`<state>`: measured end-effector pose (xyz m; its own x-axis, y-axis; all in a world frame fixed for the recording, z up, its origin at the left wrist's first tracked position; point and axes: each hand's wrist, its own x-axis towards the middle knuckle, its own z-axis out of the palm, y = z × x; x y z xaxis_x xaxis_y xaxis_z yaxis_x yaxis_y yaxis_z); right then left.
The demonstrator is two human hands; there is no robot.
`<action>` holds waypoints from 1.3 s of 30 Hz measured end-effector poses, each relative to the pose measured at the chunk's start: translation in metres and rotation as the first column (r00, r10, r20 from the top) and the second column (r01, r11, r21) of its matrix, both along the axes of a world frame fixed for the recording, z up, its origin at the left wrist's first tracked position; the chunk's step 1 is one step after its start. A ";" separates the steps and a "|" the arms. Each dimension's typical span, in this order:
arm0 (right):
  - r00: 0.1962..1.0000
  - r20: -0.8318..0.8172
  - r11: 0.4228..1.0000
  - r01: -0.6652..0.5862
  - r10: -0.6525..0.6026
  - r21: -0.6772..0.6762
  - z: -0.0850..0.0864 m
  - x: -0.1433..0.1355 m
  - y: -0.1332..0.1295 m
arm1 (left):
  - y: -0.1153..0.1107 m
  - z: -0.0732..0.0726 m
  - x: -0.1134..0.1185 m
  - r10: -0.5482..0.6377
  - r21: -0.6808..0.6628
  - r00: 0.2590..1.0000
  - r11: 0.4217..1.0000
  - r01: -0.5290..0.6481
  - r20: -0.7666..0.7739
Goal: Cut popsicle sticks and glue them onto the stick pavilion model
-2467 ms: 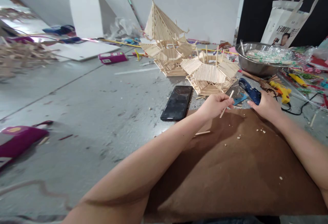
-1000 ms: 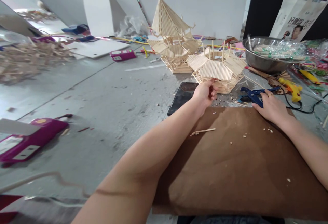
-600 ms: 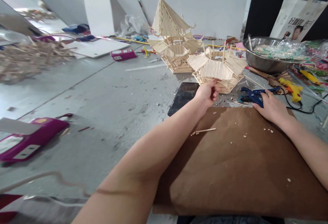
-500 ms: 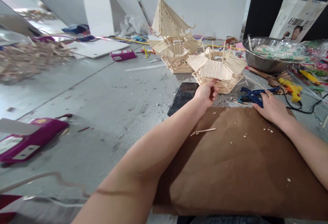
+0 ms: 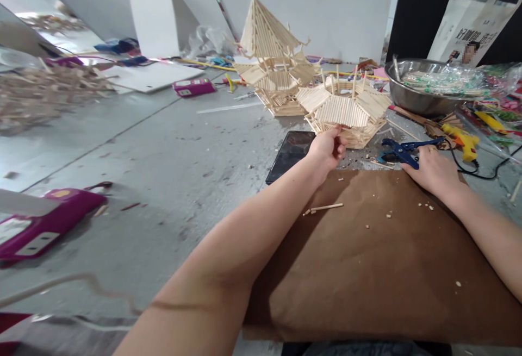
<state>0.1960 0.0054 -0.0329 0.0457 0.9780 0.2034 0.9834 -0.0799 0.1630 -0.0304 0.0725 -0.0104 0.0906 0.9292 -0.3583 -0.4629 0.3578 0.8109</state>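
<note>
My left hand [image 5: 327, 149] reaches to the front lower edge of a six-sided pavilion model built of thin wooden sticks [image 5: 341, 111]. Its fingers are curled and pinched against the model's base; their tips are partly hidden. Over at the right, my right hand [image 5: 435, 168] has its fingers round a handle of a blue hand cutter [image 5: 402, 152], which lies on the floor. Behind the model stands a taller stick pagoda [image 5: 269, 32] with a pointed roof. A black phone [image 5: 289, 155] lies left of my left hand.
A brown sheet [image 5: 399, 269] lies before me with a short stick [image 5: 328, 206] and several offcuts. At the right are a steel bowl [image 5: 428, 103] of wrapped sticks and a yellow glue gun [image 5: 465, 141]. Purple power strips [image 5: 51, 220] sit at the left.
My right hand's fingers have drawn in slightly at the cutter's handle. My left hand stays at the model's base. The view has shifted very slightly.
</note>
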 end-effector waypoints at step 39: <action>0.988 -0.124 0.994 -0.102 0.096 -0.042 0.021 -0.007 -0.008 | -0.048 -0.004 0.017 0.210 0.538 0.528 0.588 0.604 -0.823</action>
<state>0.1890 -0.0029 -0.0119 -0.0305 0.9874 0.1554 0.9988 0.0241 0.0429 -0.0132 0.0241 -0.0144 0.3953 0.8453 0.3595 0.4554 -0.5202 0.7225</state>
